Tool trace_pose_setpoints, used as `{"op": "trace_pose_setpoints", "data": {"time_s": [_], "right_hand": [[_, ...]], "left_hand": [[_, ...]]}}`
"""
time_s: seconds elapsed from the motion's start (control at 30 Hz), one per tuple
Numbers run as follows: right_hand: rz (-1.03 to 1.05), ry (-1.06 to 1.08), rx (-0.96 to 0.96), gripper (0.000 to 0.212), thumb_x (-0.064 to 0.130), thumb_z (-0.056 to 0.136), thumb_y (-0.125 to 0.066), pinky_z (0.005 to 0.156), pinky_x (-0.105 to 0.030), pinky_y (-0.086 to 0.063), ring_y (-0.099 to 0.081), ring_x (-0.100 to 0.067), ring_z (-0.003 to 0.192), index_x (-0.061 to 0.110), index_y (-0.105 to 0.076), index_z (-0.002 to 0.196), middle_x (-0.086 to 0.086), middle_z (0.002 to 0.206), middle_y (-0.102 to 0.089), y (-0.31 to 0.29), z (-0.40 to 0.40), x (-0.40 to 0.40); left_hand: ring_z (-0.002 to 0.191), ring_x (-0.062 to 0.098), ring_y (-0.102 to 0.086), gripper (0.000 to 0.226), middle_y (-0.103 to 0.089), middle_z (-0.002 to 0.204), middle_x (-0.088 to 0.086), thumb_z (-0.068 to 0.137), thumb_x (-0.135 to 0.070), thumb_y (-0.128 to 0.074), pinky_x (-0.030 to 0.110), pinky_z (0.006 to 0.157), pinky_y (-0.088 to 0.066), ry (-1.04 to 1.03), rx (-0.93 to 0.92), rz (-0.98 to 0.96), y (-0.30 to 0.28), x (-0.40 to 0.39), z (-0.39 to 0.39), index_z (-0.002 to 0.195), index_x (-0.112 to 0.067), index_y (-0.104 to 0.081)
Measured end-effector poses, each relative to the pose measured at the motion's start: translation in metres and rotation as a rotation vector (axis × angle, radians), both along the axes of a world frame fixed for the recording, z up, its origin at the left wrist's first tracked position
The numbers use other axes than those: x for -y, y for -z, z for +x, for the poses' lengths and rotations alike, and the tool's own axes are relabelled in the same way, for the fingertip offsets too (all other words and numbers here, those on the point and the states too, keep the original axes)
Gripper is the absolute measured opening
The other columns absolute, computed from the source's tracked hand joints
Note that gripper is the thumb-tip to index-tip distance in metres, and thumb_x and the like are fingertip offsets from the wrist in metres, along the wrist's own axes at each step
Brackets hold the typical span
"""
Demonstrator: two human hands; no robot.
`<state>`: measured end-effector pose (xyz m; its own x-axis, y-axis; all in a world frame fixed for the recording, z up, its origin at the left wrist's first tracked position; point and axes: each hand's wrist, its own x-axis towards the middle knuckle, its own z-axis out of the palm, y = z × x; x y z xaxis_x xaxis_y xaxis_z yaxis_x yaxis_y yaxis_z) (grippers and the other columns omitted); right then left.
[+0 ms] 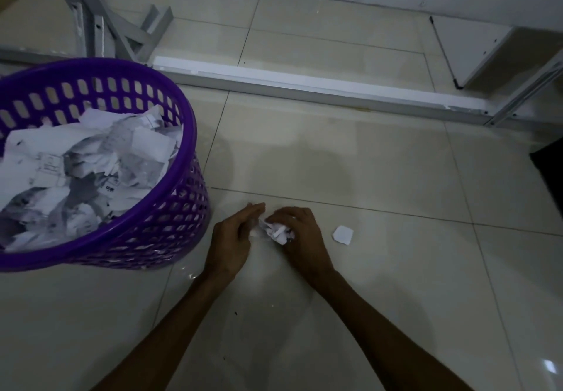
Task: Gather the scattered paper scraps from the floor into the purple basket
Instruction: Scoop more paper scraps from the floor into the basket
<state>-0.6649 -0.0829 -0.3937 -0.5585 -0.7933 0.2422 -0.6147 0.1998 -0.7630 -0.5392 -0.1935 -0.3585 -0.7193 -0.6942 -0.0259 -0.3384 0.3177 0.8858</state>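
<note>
Tiled floor (380,162), right hand (300,235) clutching crumpled scraps (277,232), left hand (231,238) open, basket (170,214) upright.

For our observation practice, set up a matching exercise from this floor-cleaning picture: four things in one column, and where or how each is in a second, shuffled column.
Things:
1. round purple plastic basket
2. small flat white paper scrap
3. crumpled white paper wad
4. long grey metal rail

Places or states:
A. held in the right hand's grip
B. lying alone on the tile, right of both hands
C. nearly full of torn paper, left of the left hand
D. stretched across the floor beyond the hands

Pairs: 1-C, 2-B, 3-A, 4-D
</note>
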Motion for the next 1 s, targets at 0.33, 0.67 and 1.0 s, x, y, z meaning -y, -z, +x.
{"op": "trace_pose_setpoints", "data": {"time_s": [0.33, 0.67, 1.0], "right_hand": [[-0.112, 0.349, 0.614, 0.018, 0.035, 0.092, -0.069, 0.071, -0.02, -0.054, -0.071, -0.006, 0.086, 0.02, -0.076, 0.1, 0.007, 0.092, -0.076, -0.088, -0.022, 0.001], [-0.258, 0.398, 0.744, 0.04, 0.045, 0.085, -0.072, 0.055, -0.028, -0.057, -0.065, -0.011, 0.075, 0.019, -0.064, 0.114, -0.002, 0.097, -0.07, -0.254, -0.01, 0.063], [-0.279, 0.107, 0.778, 0.032, 0.026, 0.091, -0.069, 0.081, -0.04, -0.061, -0.073, -0.024, 0.089, 0.007, -0.065, 0.117, -0.012, 0.105, -0.072, -0.315, 0.089, 0.168]], "left_hand": [[0.139, 0.005, -0.032, 0.052, -0.037, 0.151, 0.001, 0.095, 0.003, -0.048, 0.016, 0.115, -0.024, 0.19, -0.146, -0.153, -0.065, -0.011, -0.029, 0.145, -0.008, -0.039], [0.123, 0.007, -0.052, 0.041, -0.054, 0.139, -0.001, 0.099, -0.022, -0.052, 0.023, 0.104, -0.044, 0.153, -0.366, -0.459, -0.216, 0.03, -0.03, 0.139, -0.017, -0.045], [0.125, 0.019, -0.052, 0.042, -0.054, 0.139, 0.004, 0.101, -0.03, -0.045, 0.04, 0.103, -0.046, -0.208, -0.187, -0.478, -0.273, 0.153, 0.11, 0.14, -0.015, -0.04]]}}
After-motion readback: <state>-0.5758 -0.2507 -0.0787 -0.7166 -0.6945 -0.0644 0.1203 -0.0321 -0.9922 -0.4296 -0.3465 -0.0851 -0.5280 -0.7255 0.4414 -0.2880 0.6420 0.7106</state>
